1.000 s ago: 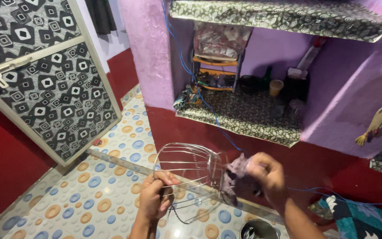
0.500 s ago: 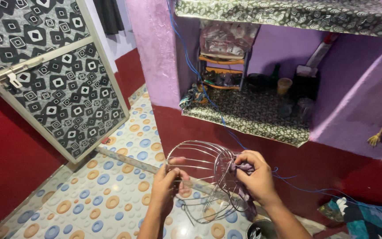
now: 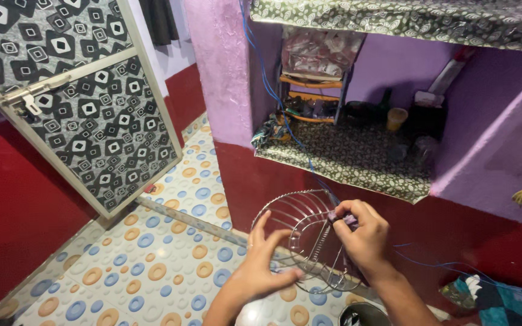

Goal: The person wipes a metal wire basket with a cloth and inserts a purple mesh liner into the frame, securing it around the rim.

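Right hand (image 3: 364, 238) pinches a small purple cloth (image 3: 341, 217) against the rim of the one round silver wire basket (image 3: 306, 241), while the left hand (image 3: 264, 265) is spread, fingers splayed, cradling the basket's near side from below. The basket hangs in the air between both hands, over the dotted tile floor (image 3: 152, 259). The red wall base (image 3: 454, 235) sits close behind, the patterned door (image 3: 86, 108) well off to the left, with open floor between.

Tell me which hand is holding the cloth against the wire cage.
The right hand: it pinches a purple cloth against the rim of the wire cage. The left hand has no cloth, only open fingers bracing the cage's side.
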